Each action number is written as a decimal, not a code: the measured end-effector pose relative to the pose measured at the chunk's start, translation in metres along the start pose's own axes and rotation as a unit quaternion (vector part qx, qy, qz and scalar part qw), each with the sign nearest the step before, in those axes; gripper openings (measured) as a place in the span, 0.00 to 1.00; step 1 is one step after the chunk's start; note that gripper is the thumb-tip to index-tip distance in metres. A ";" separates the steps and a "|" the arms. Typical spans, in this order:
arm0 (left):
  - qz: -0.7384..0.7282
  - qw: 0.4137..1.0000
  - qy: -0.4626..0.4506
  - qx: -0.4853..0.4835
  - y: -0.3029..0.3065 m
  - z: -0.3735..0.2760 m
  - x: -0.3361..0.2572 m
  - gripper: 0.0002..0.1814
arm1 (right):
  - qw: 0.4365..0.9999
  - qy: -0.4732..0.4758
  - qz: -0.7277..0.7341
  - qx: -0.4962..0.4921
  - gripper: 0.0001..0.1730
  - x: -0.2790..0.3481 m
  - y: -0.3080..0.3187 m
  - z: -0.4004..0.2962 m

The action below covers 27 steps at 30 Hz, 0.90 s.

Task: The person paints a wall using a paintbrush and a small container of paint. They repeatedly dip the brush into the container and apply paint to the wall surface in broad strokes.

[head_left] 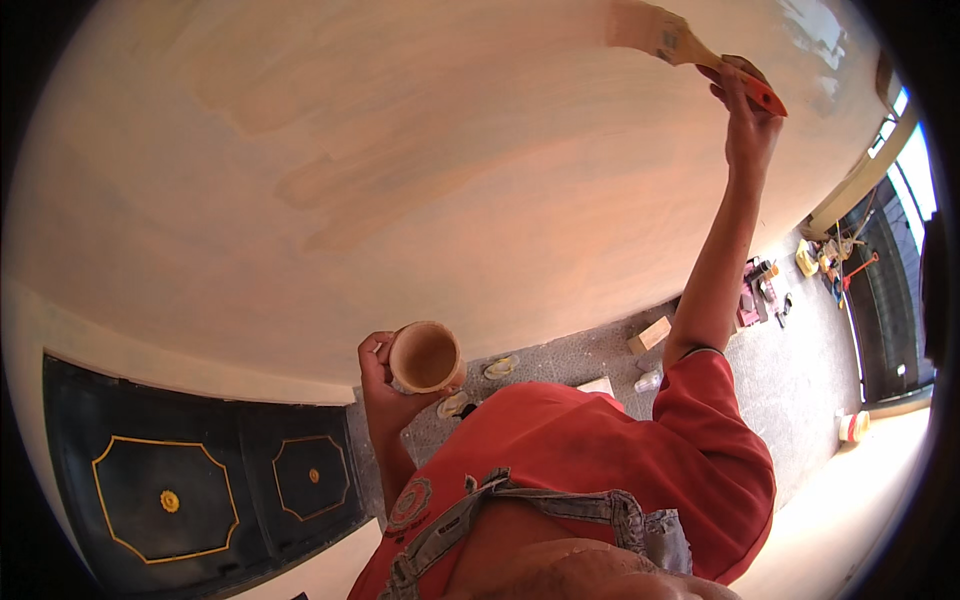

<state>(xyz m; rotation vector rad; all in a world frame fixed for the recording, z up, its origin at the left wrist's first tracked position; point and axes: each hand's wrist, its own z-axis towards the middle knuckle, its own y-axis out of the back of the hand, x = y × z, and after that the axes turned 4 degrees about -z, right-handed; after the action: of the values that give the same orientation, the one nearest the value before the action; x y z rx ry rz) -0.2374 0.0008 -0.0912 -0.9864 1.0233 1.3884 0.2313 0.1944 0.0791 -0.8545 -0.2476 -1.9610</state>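
Observation:
Before me rises a wall [450, 187] with streaky peach and beige paint. My right hand [742, 94], arm stretched up at the upper right, grips the handle of a wide flat paintbrush [675, 37]; its bristles lie against or close to the wall. Lower down, my left hand [390, 386] holds a round cup-like container [426, 355] from its left side and underneath. The cup's open top faces the camera, and its inside looks tan; how much it holds I cannot tell.
A dark door [169, 465] with gold trim stands at lower left. On the grey floor [555, 367] lie sandals [501, 367], a wooden block [650, 335] and assorted items by the wall's foot. A white bucket [854, 427] and a dark gate [885, 300] are at right.

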 end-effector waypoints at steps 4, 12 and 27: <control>0.008 1.000 -0.011 0.011 0.003 0.000 0.000 0.61 | 0.997 0.006 -0.048 -0.067 0.19 -0.018 0.045 0.010; 0.006 0.998 -0.031 0.045 0.011 0.001 -0.002 0.59 | 0.983 0.028 -0.070 -0.169 0.17 -0.074 0.144 0.033; -0.020 0.996 -0.021 0.089 0.016 0.004 -0.002 0.60 | 0.806 -0.267 -0.010 -0.529 0.13 -0.206 0.252 -0.413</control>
<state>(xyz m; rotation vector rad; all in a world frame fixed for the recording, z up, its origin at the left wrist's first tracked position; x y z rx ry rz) -0.2536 0.0032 -0.0875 -0.8387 1.0706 1.2565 0.3122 -0.0012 -0.4027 -2.1260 0.6051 -1.7443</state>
